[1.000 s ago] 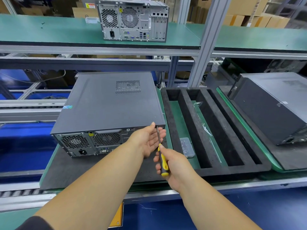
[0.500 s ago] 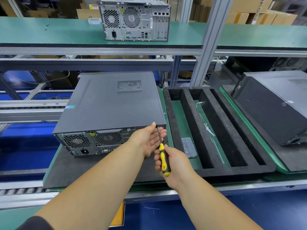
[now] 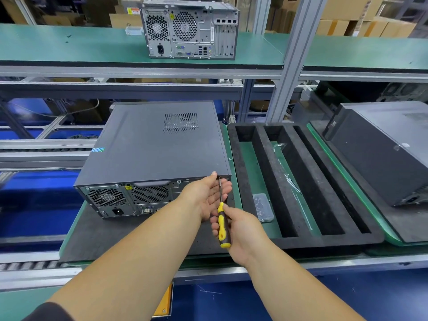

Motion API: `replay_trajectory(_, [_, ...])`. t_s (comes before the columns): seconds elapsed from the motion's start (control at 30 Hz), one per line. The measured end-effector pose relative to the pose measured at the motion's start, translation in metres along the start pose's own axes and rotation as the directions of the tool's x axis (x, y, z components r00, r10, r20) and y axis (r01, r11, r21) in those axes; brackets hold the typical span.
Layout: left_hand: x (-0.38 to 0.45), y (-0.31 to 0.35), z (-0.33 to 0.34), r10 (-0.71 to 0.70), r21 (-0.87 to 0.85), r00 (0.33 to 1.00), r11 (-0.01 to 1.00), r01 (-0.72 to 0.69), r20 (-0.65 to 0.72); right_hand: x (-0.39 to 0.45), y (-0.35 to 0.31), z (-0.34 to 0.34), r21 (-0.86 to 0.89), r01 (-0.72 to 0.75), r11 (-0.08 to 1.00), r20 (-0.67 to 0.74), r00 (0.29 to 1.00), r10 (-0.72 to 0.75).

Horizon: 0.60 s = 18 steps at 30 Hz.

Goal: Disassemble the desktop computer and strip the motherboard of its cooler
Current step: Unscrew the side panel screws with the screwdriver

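A dark grey desktop computer (image 3: 159, 144) lies on its side on a black mat (image 3: 97, 235), its rear panel with two fan grilles facing me. My right hand (image 3: 240, 230) grips a yellow-and-black screwdriver (image 3: 222, 225), whose tip sits at the top right corner of the rear panel. My left hand (image 3: 206, 195) is held palm up with relaxed fingers just under the shaft, against the case's rear right corner. The side cover is closed, so the motherboard and cooler are hidden.
A black foam tray (image 3: 264, 172) with long slots lies to the right, with a small clear plastic box (image 3: 262, 207) and loose cable ties in it. Another dark computer case (image 3: 384, 149) lies at far right. A third computer (image 3: 190, 31) stands on the green upper shelf.
Both hands and the screwdriver stay at the case's rear right corner. Only the camera view has shifted slightly.
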<state>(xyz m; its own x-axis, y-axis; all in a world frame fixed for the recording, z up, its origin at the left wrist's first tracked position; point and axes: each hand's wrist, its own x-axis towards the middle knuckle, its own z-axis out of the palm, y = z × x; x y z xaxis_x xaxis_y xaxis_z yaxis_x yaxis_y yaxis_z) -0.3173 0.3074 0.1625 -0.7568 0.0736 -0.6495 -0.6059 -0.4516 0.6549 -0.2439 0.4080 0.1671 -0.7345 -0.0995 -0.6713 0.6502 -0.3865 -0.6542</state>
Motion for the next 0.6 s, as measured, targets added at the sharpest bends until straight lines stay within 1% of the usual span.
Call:
replay_trajectory(0.1, [-0.0001,-0.0007,0.0008,0.019,-0.017,1.0,1.0,-0.019,0.006,-0.0001,-0.001,-0.0014,-0.089,0.046,0.995,-0.029,0.998,-0.049])
replay_trajectory(0.17, [-0.0004,-0.0008,0.0014,0.02,-0.01,1.0,1.0,-0.02,-0.001,0.0005,-0.0021,-0.0017,-0.121,0.053,0.991,-0.02,0.998,-0.056])
replay_trajectory(0.23, [-0.0014,-0.0006,0.0022,0.016,-0.003,1.0,1.0,-0.016,-0.009,0.0004,-0.0029,-0.0016,-0.109,0.046,0.993,0.007,0.999,-0.046])
replay_trajectory(0.37, [-0.0043,0.0005,0.0035,0.007,0.023,0.999,1.0,-0.007,-0.032,-0.0025,-0.003,-0.0006,0.006,-0.02,1.0,0.062,0.998,0.02])
replay_trajectory(0.4, [-0.0051,0.0009,0.0039,0.005,0.035,0.999,0.999,-0.003,-0.04,-0.0026,-0.0032,-0.0008,0.012,-0.032,0.999,0.066,0.997,0.031])
replay_trajectory(0.53, [-0.0063,0.0004,0.0071,0.014,0.036,0.999,0.999,-0.012,-0.051,-0.0013,-0.0037,-0.0034,-0.049,-0.011,0.999,0.042,0.999,0.013])
replay_trajectory(0.6, [-0.0059,-0.0004,0.0082,0.024,0.026,0.998,0.999,-0.023,-0.05,-0.0007,-0.0029,-0.0049,-0.088,0.022,0.996,0.042,0.999,-0.018])
